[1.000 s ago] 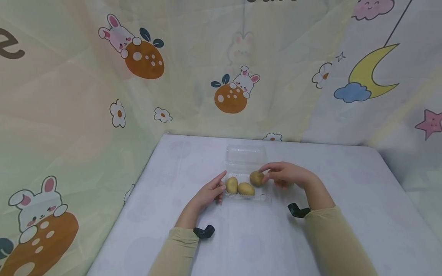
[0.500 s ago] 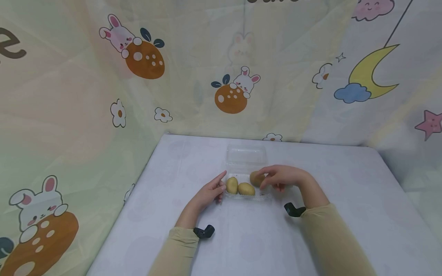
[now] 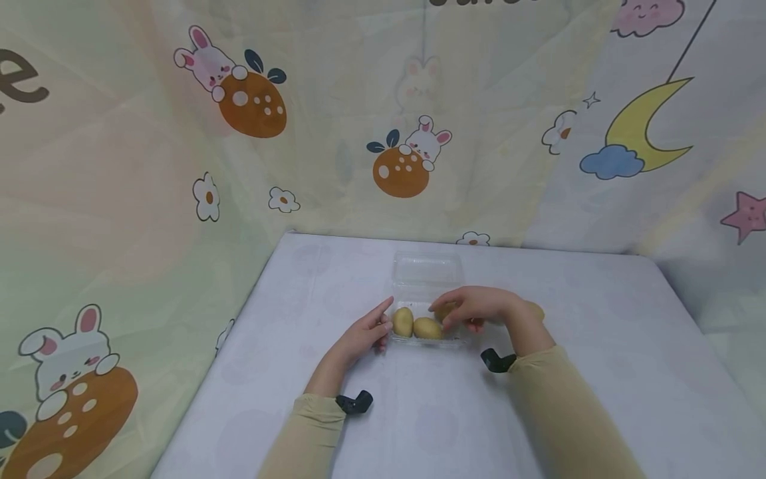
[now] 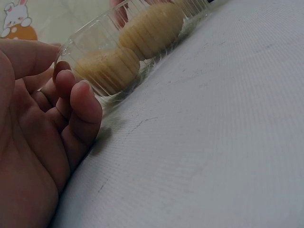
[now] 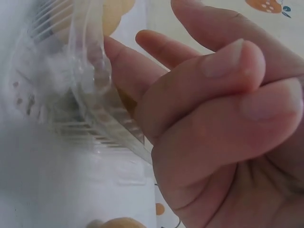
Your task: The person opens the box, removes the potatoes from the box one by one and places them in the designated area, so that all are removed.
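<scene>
A clear plastic clamshell box (image 3: 413, 342) stands on the table with its lid (image 3: 427, 269) laid back. In its left end sits a potato (image 3: 403, 322); beside it lies a second potato (image 3: 427, 328). My left hand (image 3: 362, 334) holds the box at its left edge, thumb and finger at the rim in the left wrist view. My right hand (image 3: 481, 307) reaches in from the right, its index finger and thumb around a third potato (image 3: 444, 311), which they mostly cover. In the right wrist view the other fingers (image 5: 223, 61) curl outside the box wall.
Another potato (image 3: 537, 310) rests on the white-covered table (image 3: 431, 419), partly hidden behind the right wrist. Printed cloth walls (image 3: 335, 133) stand behind the table and at its sides.
My right hand has moved left, its index finger passing over to the far side of the third potato. The potato behind the right wrist has come into view. The left hand stays put.
</scene>
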`<state>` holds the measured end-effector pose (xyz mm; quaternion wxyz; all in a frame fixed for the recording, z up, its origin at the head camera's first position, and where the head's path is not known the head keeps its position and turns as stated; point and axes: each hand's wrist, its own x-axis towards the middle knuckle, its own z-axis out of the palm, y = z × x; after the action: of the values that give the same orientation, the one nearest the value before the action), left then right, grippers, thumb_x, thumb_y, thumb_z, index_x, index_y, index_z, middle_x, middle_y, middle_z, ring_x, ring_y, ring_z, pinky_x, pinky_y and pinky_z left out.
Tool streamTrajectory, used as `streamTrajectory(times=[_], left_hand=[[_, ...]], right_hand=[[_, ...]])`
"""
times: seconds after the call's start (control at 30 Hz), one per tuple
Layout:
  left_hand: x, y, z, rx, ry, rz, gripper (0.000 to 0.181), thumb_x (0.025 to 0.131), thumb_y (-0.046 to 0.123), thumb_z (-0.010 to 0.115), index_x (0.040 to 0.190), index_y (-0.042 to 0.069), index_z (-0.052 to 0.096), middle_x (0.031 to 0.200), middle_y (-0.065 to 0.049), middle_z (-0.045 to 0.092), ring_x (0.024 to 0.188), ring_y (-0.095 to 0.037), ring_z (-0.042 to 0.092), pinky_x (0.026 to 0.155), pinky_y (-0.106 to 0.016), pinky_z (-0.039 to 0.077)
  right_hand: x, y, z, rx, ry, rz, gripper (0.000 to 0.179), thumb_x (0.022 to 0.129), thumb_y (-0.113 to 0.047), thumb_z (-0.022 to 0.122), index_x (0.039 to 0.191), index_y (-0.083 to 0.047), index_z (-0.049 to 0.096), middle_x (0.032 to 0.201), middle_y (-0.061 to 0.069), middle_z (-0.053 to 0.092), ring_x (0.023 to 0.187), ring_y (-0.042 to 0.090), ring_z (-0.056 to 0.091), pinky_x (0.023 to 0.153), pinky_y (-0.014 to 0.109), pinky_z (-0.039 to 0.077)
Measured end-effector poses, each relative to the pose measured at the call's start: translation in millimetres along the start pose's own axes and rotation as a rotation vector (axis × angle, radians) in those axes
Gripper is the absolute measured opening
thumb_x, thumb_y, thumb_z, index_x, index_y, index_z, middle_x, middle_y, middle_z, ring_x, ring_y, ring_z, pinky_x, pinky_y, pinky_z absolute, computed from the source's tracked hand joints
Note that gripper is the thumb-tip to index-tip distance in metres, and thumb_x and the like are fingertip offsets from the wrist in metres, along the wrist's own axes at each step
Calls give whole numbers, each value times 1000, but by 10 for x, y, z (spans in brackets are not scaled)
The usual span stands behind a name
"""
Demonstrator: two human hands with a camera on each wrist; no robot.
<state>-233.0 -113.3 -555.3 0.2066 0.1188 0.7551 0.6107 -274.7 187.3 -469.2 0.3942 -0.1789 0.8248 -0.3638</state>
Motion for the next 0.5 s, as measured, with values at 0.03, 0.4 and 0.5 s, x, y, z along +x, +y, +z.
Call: streamTrajectory(times=[0.03,0.4,0.5], left_hand=[[-3,4,4,-1,-1,1,60,102,28,54,156,29,30,93,-1,49,73,-16,54,65,-29,51],[-16,31,9,-5,8,-12,59,102,26,53,156,30,30,93,-2,50,72,-16,54,66,-29,52],[-9,30,10,-5,9,-18,60,101,27,54,156,31,30,93,-2,51,72,-16,54,66,-29,52]], right_hand=[[11,0,3,0,-1,7,44,92,-30,70,135,-25,60,104,19,68,49,15,46,48,26,44],[117,-76,40,-20,-50,75,39,90,-34,71,128,-32,63,99,10,69,50,14,48,48,23,43],[141,-110,58,-33,-71,88,39,92,-33,69,130,-32,62,98,10,69,50,14,48,48,23,42]])
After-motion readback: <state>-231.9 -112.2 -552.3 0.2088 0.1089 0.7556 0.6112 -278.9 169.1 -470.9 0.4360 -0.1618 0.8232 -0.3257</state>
